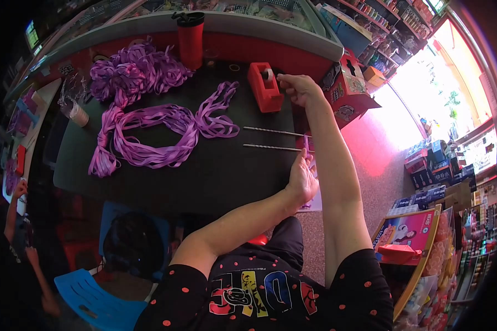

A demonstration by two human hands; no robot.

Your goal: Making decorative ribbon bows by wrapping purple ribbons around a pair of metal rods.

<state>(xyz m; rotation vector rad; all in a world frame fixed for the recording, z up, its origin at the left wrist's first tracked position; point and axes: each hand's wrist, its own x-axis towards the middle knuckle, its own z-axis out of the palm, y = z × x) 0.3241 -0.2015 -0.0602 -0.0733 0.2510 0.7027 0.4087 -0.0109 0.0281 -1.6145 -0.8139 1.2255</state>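
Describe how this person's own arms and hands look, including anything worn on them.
Short black sleeves dotted with small red spots end above the elbows, leaving the forearms uncovered. The left hand and right hand are ungloved, and no watch or bracelet is visible.

Purple ribbon [141, 71], satiny and glossy, catching light along every fold! The bench [221, 171] answers with a smooth, dark, matt top. Now the tape dispenser [269, 101]: hard red plastic with a sheen! Slim rods [270, 147] look metallic, ridged in a twist. Smooth plastic on the blue chair [96, 297], matt cloth on the black shirt [176, 298]!
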